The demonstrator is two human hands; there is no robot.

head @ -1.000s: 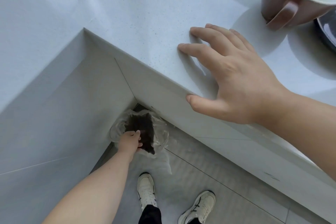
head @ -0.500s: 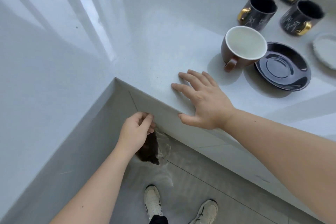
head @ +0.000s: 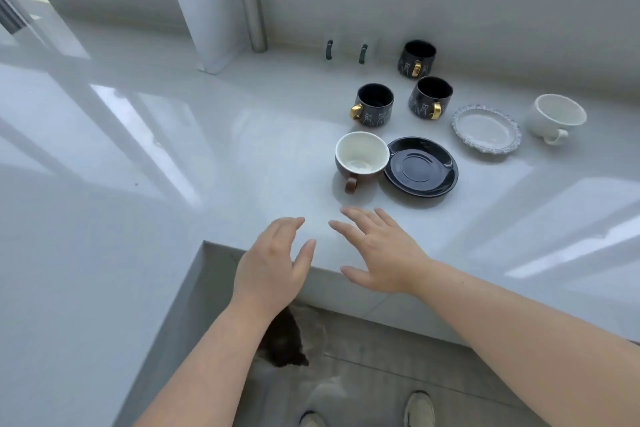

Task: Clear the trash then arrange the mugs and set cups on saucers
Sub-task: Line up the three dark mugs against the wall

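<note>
- Since half a second ago, left hand (head: 273, 263) has risen from the bin bag (head: 284, 340) on the floor to counter height, and the view has tipped up to take in the whole counter (head: 173, 156).
- Both hands are empty, fingers spread and relaxed; left hand hovers over the counter's inner corner edge, right hand (head: 377, 253) just beside it over the counter's front edge; contact with the top cannot be told.
- Bin bag shows below the left wrist, dark inside with clear plastic round it, on the floor tiles against the cabinet.
- Brown cup (head: 362, 158), white inside, stands upright on the counter ahead of the hands, handle toward the person, touching or just beside the black saucer (head: 420, 166) to its right, not on it.
- Three black mugs with gold handles stand behind: one (head: 374, 105) behind the brown cup, one (head: 430, 97) to its right, one (head: 416, 59) further back near the wall.
- White saucer (head: 486, 128) with a frilled rim lies right of the black saucer, apart from it.
- White cup (head: 556, 116) stands on the counter just right of the white saucer, tilted-looking at the frame's edge, handle toward the person.
- White board (head: 204, 14) and a metal cylinder (head: 253, 10) stand at the back wall.
- Two shoes (head: 419, 409) show at the bottom edge.
</note>
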